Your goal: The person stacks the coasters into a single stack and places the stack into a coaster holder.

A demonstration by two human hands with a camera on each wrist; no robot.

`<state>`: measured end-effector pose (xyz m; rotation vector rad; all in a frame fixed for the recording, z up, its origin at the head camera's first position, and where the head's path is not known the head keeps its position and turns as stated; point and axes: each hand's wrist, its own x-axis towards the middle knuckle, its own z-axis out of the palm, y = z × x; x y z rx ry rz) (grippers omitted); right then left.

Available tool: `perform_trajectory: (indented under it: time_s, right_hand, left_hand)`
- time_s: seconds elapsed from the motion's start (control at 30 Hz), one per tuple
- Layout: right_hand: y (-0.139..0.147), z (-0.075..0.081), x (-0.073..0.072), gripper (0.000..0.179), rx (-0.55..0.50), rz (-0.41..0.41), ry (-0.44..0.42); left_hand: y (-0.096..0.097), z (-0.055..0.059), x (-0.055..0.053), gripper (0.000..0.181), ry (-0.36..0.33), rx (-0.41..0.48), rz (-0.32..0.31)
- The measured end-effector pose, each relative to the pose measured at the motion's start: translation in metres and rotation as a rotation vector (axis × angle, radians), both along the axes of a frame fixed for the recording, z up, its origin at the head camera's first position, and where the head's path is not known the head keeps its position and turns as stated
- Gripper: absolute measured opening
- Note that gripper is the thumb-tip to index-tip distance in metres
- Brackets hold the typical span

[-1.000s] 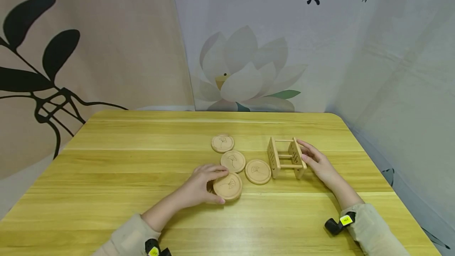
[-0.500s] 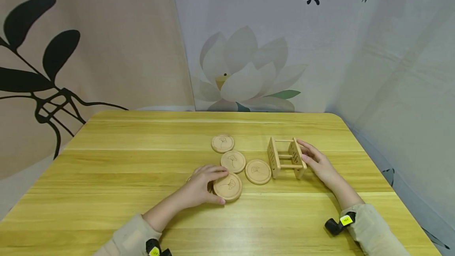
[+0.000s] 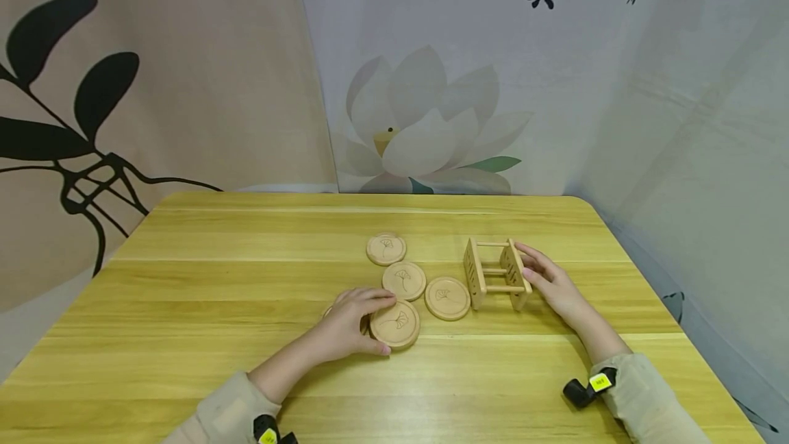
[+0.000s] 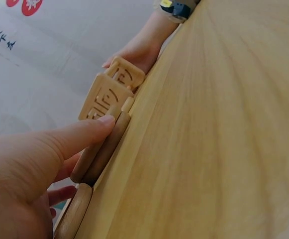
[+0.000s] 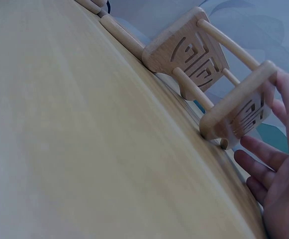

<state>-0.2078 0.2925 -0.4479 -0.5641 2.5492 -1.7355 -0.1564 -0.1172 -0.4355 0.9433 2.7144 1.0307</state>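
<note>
Coaster (image 3: pixel 395 324), leaf-engraved and wooden, just below the middle of the head view, is what I have in the left hand (image 3: pixel 353 321). That grip is parted only to the disc's breadth, thumb on the near rim and fingers on the far one, probably to leave the engraved face uncovered. On my left wrist feed it lies over a lower coaster (image 4: pixel 108 149), with a partly hidden coaster (image 4: pixel 78 211) just beside the pair.

I have the right hand (image 3: pixel 550 286) against the outer right side of the wooden coaster holder (image 3: pixel 474 273), I judge to steady it; I cannot tell whether that grip pinches or merely rests.

The holder stands upright on the desk (image 3: pixel 216 279), right of centre. Rods (image 3: pixel 505 288) join its two fretted side panels (image 3: pixel 513 267), and I see no coaster between them. A right-hand coaster (image 3: pixel 448 299) lies just beside its left panel; a middle coaster (image 3: pixel 404 281) and a far coaster (image 3: pixel 386 249) trail toward the upper left.
</note>
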Motion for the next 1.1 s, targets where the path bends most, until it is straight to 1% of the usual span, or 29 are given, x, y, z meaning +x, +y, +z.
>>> perform_trajectory:
  time_s: [0.3,0.5,0.77,0.93,1.1]
  right_hand:
    - [0.000,0.000,-0.001,0.050,-0.019,0.009,-0.007]
    - [-0.001,0.000,-0.002,0.051,-0.015,0.007,-0.011]
    - [-0.001,0.001,-0.001,0.051,-0.001,0.000,-0.013]
    - [0.000,0.001,-0.001,0.051,0.014,-0.004,-0.006]
    - [0.002,-0.002,-0.001,0.050,0.018,-0.003,0.002]
  left_hand:
    - [-0.001,0.001,0.000,0.086,0.012,-0.007,0.003]
    - [-0.001,0.004,0.000,0.086,0.003,0.030,0.014]
    - [0.003,0.007,-0.001,0.088,0.018,0.071,0.010]
    - [0.008,0.011,-0.002,0.083,0.016,0.114,0.012]
    - [0.016,0.018,-0.003,0.075,0.042,0.111,0.008]
